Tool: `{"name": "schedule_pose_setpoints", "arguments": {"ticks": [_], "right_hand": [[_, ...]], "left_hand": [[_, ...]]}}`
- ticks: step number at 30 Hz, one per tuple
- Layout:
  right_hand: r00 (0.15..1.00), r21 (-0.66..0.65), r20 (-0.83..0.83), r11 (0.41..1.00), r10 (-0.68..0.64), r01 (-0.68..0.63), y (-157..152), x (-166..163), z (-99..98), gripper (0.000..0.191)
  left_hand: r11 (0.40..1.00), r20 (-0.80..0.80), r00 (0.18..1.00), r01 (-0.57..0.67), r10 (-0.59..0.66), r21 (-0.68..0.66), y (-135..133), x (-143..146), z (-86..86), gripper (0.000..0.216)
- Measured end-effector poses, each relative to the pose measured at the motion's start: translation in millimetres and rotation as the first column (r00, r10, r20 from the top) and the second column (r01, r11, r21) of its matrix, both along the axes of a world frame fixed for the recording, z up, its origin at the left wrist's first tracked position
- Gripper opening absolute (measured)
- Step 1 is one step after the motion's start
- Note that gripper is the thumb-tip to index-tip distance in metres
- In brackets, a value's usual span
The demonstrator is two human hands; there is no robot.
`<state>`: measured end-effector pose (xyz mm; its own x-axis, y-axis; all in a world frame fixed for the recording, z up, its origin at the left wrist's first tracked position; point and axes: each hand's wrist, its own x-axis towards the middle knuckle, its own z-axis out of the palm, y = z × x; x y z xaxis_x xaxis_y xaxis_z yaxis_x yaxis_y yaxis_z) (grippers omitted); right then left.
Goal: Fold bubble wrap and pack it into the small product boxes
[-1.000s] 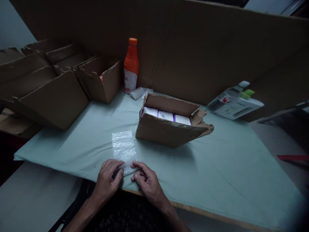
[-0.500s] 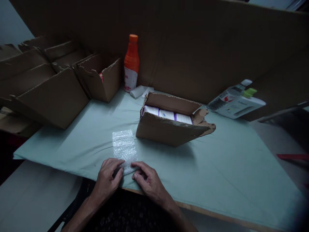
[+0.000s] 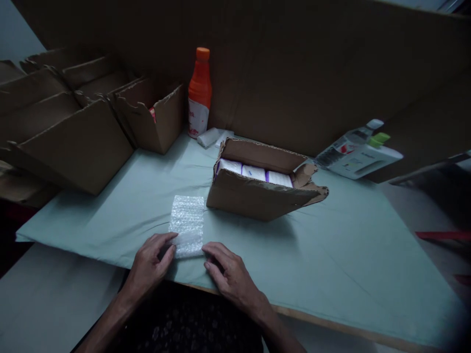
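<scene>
A small piece of bubble wrap (image 3: pixel 187 215) lies flat on the cloth in front of me, with a folded-looking, more see-through band across its near end. My left hand (image 3: pixel 152 257) rests at its lower left edge, thumb and forefinger apart and their tips touching the edge. At the lower right corner is my right hand (image 3: pixel 228 272), its forefinger against the wrap and its thumb apart on the cloth side. Neither hand grips the wrap. Just beyond stands an open cardboard box (image 3: pixel 253 196) holding white packs (image 3: pixel 253 172) with purple edges.
Several cardboard bins (image 3: pixel 81 147) stand at the left. An orange bottle (image 3: pixel 199 93) is at the back beside white rolled pieces (image 3: pixel 208 138). A clear bottle (image 3: pixel 342 147) and a white container with a green cap (image 3: pixel 371 159) lean at the back right. A pale green cloth (image 3: pixel 349 260) covers the table.
My hands have moved apart, the left one to the left. The bubble wrap has turned slightly and shifted left, and its near end lies flatter.
</scene>
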<state>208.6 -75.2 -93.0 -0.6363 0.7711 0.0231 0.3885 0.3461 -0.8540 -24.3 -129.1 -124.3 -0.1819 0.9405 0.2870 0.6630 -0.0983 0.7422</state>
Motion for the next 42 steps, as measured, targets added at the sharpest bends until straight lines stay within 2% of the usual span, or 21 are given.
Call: {"name": "schedule_pose_setpoints", "arguments": {"ticks": [4, 7, 13, 19, 23, 25, 29, 32, 37, 42], "right_hand": [[0.996, 0.096, -0.082, 0.994, -0.034, 0.042, -4.4, -5.8, -4.0, 0.030], [0.996, 0.171, -0.081, 0.984, -0.038, 0.051, -4.7, -10.5, -9.0, 0.033], [0.994, 0.285, 0.107, 0.956, 0.039, -0.068, -3.5, -20.5, -10.8, 0.037], [0.975, 0.324, 0.212, 0.936, 0.071, -0.138, -2.9, -25.6, -11.3, 0.036], [0.970, 0.386, 0.236, 0.910, 0.057, -0.148, -0.9, -29.2, -19.0, 0.034], [0.968, 0.425, 0.247, 0.893, 0.044, -0.149, 0.2, -31.8, -22.5, 0.032], [0.972, 0.482, 0.232, 0.866, 0.021, -0.134, 2.8, -35.9, -26.1, 0.026], [0.982, 0.504, 0.188, 0.857, 0.012, -0.107, 5.0, -37.0, -27.3, 0.023], [0.998, 0.512, 0.066, 0.859, -0.009, -0.026, 3.6, -36.2, -27.0, 0.023], [1.000, 0.398, 0.002, 0.917, 0.009, -0.009, -1.6, -33.9, -23.8, 0.018]], "left_hand": [[0.999, -0.011, 0.999, 0.035, -0.035, -0.002, 0.3, -1.2, -0.2, 0.027], [0.997, -0.050, 0.996, 0.076, -0.075, 0.014, 2.3, 1.7, -1.2, 0.029], [0.992, -0.260, 0.959, 0.124, -0.113, 0.026, 8.0, 8.0, -5.7, 0.030], [0.987, -0.347, 0.937, 0.035, 0.022, 0.158, -4.0, 6.9, 2.4, 0.034], [0.980, -0.407, 0.909, 0.154, -0.090, 0.128, -13.2, 4.2, 5.8, 0.037], [0.978, -0.406, 0.904, 0.186, -0.135, 0.090, -13.8, 4.1, 1.8, 0.040], [0.983, -0.376, 0.918, 0.166, -0.125, 0.078, -10.0, 3.6, -8.1, 0.043], [0.980, -0.366, 0.921, 0.174, -0.129, 0.094, -8.1, 1.4, -9.3, 0.041], [0.976, -0.286, 0.950, 0.172, -0.128, 0.136, -9.6, -3.5, 1.1, 0.031], [0.982, -0.188, 0.974, 0.152, -0.130, 0.110, -12.1, -5.6, 13.3, 0.021]]}}
